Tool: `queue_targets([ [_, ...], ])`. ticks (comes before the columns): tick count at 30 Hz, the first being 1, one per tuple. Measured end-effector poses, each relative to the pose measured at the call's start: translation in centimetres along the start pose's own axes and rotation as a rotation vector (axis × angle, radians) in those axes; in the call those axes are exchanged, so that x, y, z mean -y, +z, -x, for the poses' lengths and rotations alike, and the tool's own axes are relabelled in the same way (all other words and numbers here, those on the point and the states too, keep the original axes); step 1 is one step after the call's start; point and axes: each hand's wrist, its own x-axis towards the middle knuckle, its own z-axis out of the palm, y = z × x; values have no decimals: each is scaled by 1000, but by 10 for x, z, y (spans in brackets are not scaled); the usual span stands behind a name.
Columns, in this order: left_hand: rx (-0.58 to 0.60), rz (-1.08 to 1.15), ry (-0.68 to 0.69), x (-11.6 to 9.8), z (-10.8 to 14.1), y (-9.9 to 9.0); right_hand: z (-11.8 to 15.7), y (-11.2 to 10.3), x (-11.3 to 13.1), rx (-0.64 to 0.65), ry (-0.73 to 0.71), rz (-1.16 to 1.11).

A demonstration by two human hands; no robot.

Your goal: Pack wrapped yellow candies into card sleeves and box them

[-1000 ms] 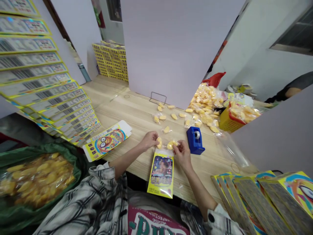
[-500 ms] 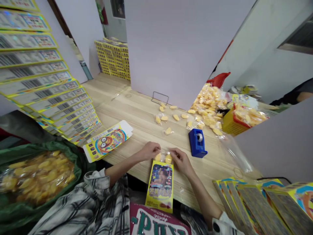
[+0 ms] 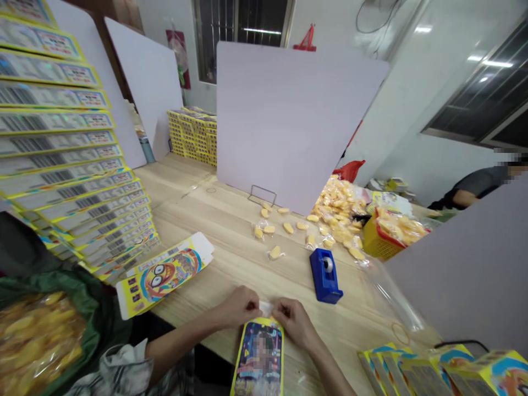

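Note:
A yellow printed box (image 3: 259,357) stands at the table's near edge, its top end toward the tabletop. Both my hands are at that end. My left hand (image 3: 241,308) has its fingers pinched at the left side of a small white flap (image 3: 266,309). On the other side my right hand (image 3: 293,319) is curled, thumb and fingertips pressed at the flap's right corner. No wrapped yellow piece shows between the hands. To the left lies a flattened printed carton (image 3: 167,275).
Loose wrapped yellow pieces (image 3: 275,253) lie beyond my hands, with a heap (image 3: 338,201) behind. A blue tape dispenser (image 3: 325,278) stands to the right, before a yellow basket (image 3: 377,236). Stacked cartons (image 3: 78,148) rise at left; several boxes (image 3: 412,368) stand at right. A person's arm (image 3: 464,198) shows behind.
The view has tipped upward, so things sit lower. Two wrapped yellow pieces seen at the box's top are out of sight; a white flap shows there. My hands have come closer together.

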Motion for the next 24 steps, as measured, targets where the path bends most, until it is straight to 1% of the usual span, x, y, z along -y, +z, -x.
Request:
queue_targets([
  [2,9,-48,93,0,7,2,5,2,3,63,-30,45],
  [4,30,-57,163,-3,15,3,12,5,7,81,-80,135],
  [6,93,7,187,-6,22,2,18,7,12,67,-115,215],
  [7,139,50,188,-7,23,0,19,7,14,79,-123,233],
  [9,229,114,194,-9,20,-8,16,1,16,187,-131,203],
  [10,242,120,190,-9,13,-15,10,-5,16,233,-140,174],
  [11,215,100,169,-9,3,-24,1,-12,15,233,-140,148],
  [12,141,42,125,-9,-11,-34,-11,-19,14,176,-121,134],
  [13,41,-32,68,-8,-28,-45,-25,-26,13,65,-82,137],
  [15,-217,-246,-85,-6,-69,-67,-58,-37,13,-224,40,209],
  [16,-278,-300,-107,-6,-91,-77,-74,-40,15,-326,115,273],
  [17,-310,-337,-114,-5,-112,-86,-89,-41,16,-381,187,354],
  [18,-317,-365,-110,-4,-132,-94,-102,-39,18,-395,254,446],
  [20,-293,-397,-94,-2,-165,-103,-120,-34,22,-362,348,612],
  [22,-248,-422,-100,0,-186,-107,-127,-28,22,-323,369,697],
  [24,-201,-429,-122,0,-199,-108,-127,-28,17,-318,343,709],
])
